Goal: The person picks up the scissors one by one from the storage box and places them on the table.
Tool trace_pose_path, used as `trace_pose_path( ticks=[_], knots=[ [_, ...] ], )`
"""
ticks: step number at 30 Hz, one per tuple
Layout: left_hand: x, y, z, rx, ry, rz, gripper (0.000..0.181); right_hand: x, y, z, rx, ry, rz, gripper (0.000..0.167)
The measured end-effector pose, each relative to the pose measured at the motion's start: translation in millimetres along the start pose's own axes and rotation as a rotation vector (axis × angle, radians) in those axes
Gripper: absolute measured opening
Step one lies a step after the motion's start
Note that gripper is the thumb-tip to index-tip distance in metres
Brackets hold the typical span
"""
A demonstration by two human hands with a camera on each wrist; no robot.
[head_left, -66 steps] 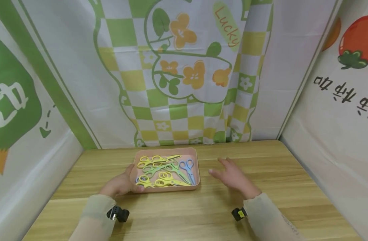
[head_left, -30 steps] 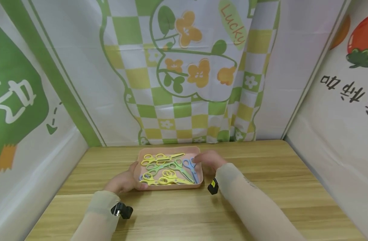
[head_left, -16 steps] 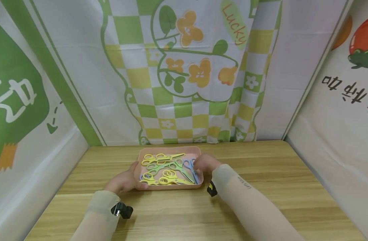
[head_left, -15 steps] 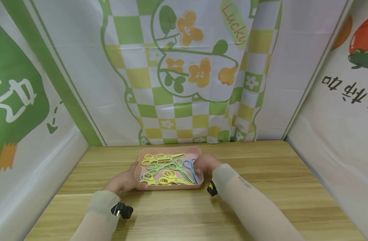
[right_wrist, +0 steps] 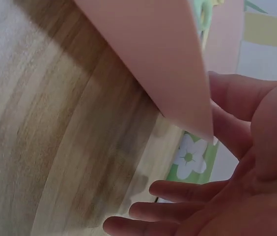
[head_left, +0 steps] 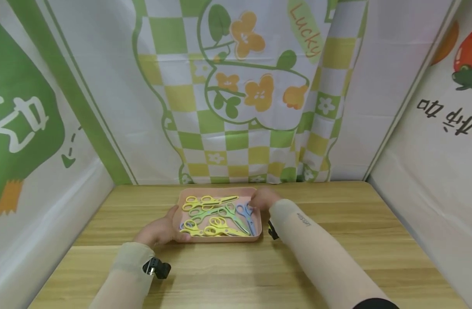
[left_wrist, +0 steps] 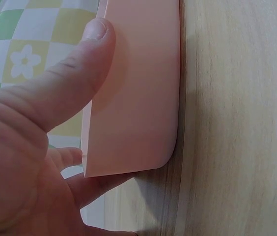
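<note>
A shallow pink tray (head_left: 220,239) holds several pairs of scissors with yellow, green and blue handles. My left hand (head_left: 160,229) grips its near left corner; in the left wrist view the thumb (left_wrist: 87,69) lies along the tray's outer wall (left_wrist: 138,88), other fingers round the corner. At the right end, my right hand (head_left: 264,199) reaches over the rim and pinches a handle loop of the blue scissors (head_left: 248,216). From the right wrist, thumb and forefinger pass behind the tray wall (right_wrist: 163,59), tips hidden; the other fingers (right_wrist: 173,211) extend outside it.
The wooden table (head_left: 220,279) carries the tray near its back edge. A checked green and yellow cloth (head_left: 236,141) hangs directly behind. Printed white walls stand at left (head_left: 85,171) and right (head_left: 413,171). Each wrist wears a small black camera (head_left: 157,268).
My right hand has come in from right of the tray to the blue scissors, its fingers closing at the handle. The left hand keeps its hold on the tray; the head view shifts slightly.
</note>
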State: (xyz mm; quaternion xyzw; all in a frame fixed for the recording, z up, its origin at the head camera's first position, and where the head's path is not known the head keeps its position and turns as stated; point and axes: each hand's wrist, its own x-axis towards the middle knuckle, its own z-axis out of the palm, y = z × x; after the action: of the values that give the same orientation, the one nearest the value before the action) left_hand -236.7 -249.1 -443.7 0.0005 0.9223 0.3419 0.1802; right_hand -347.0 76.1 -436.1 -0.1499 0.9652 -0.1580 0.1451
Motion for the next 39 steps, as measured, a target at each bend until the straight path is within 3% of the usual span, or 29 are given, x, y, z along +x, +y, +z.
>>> trace_pose_path(
  ticks=[11, 18, 22, 28, 39],
  knots=[
    [0.3, -0.9, -0.1, -0.003, 0.014, -0.002, 0.134, 6.8, -6.4, 4.7, -0.102, -0.022, 0.011, 0.025],
    [-3.2, 1.2, 0.1, -0.033, 0.017, 0.017, 0.131, 13.3, -5.2, 6.6, -0.28, 0.028, -0.004, 0.018],
    [-3.1, 1.9, 0.0, -0.044, 0.015, 0.014, 0.132, 15.6, -4.7, 6.7, -0.314, 0.051, 0.024, 0.018],
    [-2.3, 2.6, 0.0, -0.036, 0.008, -0.001, 0.131, 17.6, -2.3, 8.8, -0.221, 0.089, 0.08, 0.021],
    [-0.8, 1.1, 0.1, -0.009, 0.001, -0.029, 0.132, 20.4, 0.9, 6.9, 0.043, 0.17, 0.082, 0.02]
  ],
)
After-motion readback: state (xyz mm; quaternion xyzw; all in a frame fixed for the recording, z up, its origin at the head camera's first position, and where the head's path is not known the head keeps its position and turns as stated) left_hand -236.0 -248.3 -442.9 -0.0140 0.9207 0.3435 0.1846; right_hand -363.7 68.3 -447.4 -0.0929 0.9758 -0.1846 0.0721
